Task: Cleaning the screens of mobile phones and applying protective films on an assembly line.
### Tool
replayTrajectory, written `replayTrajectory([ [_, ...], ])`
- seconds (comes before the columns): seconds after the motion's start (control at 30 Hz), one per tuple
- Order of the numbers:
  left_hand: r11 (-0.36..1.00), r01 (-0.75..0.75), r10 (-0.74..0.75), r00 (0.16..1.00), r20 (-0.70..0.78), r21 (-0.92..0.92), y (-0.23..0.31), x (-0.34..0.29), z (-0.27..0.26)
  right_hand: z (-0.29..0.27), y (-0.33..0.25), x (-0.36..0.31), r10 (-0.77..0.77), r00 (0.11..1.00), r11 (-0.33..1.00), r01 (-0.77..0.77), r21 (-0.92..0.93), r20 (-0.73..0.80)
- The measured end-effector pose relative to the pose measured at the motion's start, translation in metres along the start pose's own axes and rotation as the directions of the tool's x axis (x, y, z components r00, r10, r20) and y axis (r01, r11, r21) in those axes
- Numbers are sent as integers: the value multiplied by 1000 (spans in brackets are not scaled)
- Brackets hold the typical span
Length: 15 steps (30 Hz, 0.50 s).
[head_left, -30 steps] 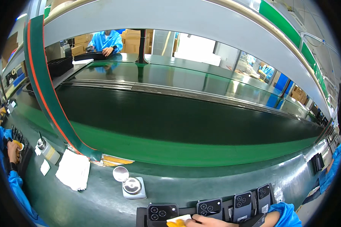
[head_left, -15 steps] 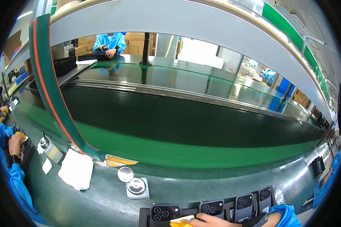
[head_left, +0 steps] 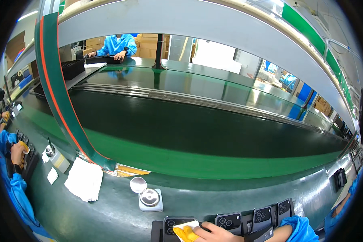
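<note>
- Right hand grasps a white cloth.
- Leftmost dark phone lies at the grip, partly covered.
- Second phone sits just beyond the hand.

Near 5 o'clock, the right hand holds a white cloth over the leftmost of 4 dark phones, an open-lidded dispenser near 7 o'clock.

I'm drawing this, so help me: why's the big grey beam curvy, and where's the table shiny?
Head view: the fisheye lens bows the grey beam and leaves black corners; head view: white glare streaks the green table at right, and the round metal top gleams.
</note>
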<state>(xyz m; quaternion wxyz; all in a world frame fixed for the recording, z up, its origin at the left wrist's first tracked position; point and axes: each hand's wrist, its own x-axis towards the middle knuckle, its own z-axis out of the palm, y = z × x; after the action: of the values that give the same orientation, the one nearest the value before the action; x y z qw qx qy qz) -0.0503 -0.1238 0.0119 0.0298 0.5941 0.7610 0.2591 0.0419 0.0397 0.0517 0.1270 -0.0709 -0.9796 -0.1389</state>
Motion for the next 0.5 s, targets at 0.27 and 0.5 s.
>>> replayTrajectory([
  [0.27,1000,-26,27,999,19,-11,3,5,3,-5,1,5,11,999,1000,-11,1,-42],
  [0.5,999,-36,37,999,39,-34,0,4,1,-10,3,4,-24,999,1000,24,-3,-27],
])
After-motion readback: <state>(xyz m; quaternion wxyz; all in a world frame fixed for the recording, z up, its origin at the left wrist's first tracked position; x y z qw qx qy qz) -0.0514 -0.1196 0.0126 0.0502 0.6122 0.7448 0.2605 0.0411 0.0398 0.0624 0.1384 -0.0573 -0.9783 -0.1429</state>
